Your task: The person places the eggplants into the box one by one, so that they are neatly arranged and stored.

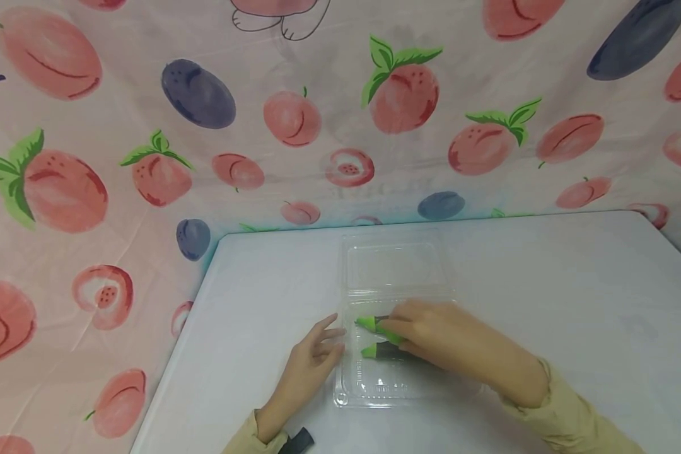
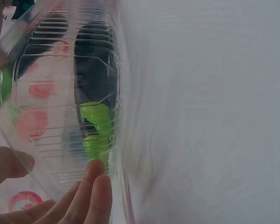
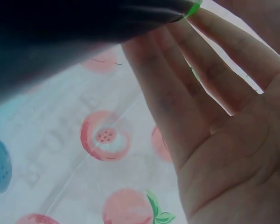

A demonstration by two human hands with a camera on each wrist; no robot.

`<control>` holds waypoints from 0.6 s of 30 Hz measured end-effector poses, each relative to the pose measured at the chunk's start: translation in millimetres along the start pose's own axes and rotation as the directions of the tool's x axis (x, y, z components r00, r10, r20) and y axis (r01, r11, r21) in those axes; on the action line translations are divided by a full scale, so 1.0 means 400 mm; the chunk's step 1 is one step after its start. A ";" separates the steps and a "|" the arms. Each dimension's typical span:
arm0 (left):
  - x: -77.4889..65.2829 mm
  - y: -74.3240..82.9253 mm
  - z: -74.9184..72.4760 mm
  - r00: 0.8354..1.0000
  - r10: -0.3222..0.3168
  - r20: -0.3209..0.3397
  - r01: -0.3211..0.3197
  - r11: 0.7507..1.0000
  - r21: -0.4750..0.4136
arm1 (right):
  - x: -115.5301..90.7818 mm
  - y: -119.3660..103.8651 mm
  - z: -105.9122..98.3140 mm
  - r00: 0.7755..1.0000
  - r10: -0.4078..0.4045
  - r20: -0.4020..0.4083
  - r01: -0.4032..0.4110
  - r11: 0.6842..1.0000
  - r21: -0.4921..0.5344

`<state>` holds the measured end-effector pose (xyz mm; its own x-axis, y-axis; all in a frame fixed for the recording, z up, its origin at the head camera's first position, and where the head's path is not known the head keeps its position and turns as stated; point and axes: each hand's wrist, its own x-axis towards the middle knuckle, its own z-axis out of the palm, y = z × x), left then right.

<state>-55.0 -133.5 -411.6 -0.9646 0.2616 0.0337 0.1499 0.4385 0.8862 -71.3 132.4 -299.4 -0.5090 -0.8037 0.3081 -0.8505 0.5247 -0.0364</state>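
Observation:
A clear plastic clamshell box (image 1: 369, 394) lies unfolded on the table, its lid (image 1: 397, 265) laid back toward the far edge. Inside its base rests a thick black stick-like thing (image 1: 388, 351) with a tapered green end. My right hand (image 1: 431, 331) reaches over the base and grips a second black thing with a green tapered end (image 1: 367, 323), most of it hidden under the fingers. At the box's left side is my left hand (image 1: 312, 359), its fingers extended with fingertips (image 2: 95, 168) right at the clear wall.
The white table (image 1: 250, 302) has its far edge against a peach-printed cloth (image 1: 318, 75). By my left sleeve a small black object (image 1: 299, 441) shows at the bottom edge of the head view.

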 end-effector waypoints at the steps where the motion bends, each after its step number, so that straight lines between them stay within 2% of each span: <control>1: 0.000 0.000 0.000 1.000 -0.001 0.000 0.001 1.000 0.000 | 0.001 -0.001 0.000 1.000 -0.001 0.001 0.001 1.000 0.000; 11: 0.002 0.004 0.000 1.000 -0.018 0.010 0.018 1.000 0.019 | 0.011 -0.015 0.004 0.998 0.005 0.059 -0.008 0.999 0.045; 18: 0.002 0.005 0.000 1.000 -0.020 0.007 0.020 1.000 0.022 | 0.016 -0.023 0.007 0.997 0.002 0.080 -0.004 1.000 0.016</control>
<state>-55.5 -132.5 -409.6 -0.9659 0.2586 0.0124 0.1350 0.4623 0.8764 -67.1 121.4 -300.0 -0.5201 -0.8223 0.2308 -0.8506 0.5231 -0.0531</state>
